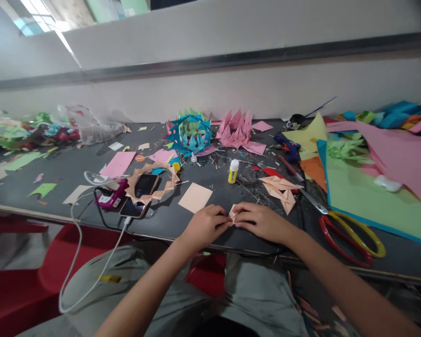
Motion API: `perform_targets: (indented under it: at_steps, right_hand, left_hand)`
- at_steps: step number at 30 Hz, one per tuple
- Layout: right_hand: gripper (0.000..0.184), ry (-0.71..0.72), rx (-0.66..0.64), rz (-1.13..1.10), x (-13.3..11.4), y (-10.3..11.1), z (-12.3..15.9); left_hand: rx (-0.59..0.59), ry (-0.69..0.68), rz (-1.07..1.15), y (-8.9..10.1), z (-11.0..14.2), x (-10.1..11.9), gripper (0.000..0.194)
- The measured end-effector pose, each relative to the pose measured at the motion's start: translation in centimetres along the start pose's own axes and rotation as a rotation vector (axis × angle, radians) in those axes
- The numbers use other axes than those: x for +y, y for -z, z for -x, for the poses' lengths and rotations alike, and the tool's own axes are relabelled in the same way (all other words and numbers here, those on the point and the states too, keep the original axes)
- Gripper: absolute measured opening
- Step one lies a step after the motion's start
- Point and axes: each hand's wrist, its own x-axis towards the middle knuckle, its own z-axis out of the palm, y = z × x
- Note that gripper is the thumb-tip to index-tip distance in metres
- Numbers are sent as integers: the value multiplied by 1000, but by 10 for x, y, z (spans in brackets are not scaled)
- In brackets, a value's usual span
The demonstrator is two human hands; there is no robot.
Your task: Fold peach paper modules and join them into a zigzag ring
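Close to the near edge of the surface (168, 225), the left hand (205, 225) and right hand (263, 222) together hold a small folded peach paper (232, 214), with open room between a flat peach square (195, 197) and the glue stick (233, 172).

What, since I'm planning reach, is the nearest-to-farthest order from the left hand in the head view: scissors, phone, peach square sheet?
1. Peach square sheet: just beyond the left hand.
2. Phone: off to the left.
3. Scissors: far right, past the right hand.
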Motion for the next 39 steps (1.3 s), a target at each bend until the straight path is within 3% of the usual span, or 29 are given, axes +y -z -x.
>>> perform_targets:
  at_steps: [4, 10, 16, 22, 24, 28, 39]
  right_hand:
    - [18, -13, -5, -42, 2, 0, 2]
    - [12, -136, 93, -116, 6, -4, 0]
    - [10, -15, 50, -12, 16, -1, 7]
    - [19, 54, 146, 110, 13, -2, 12]
    - [20, 50, 126, 98, 13, -3, 11]
    - [19, 21, 55, 47, 14, -5, 10]
    - [13, -206, 76, -41, 1, -5, -7]
  left_hand:
    - [-13, 58, 174, 1, -2, -7, 14]
    - [-12, 58, 306, 1, -4, -10, 12]
    - [13, 13, 213, 0, -2, -9, 15]
    - [-7, 8, 130, 0, -2, -4, 23]
    - [4, 12, 91, 0, -2, -3, 22]
    - [12, 18, 124, 0, -2, -3, 22]
    - [-13, 41, 288, 1, -5, -7, 14]
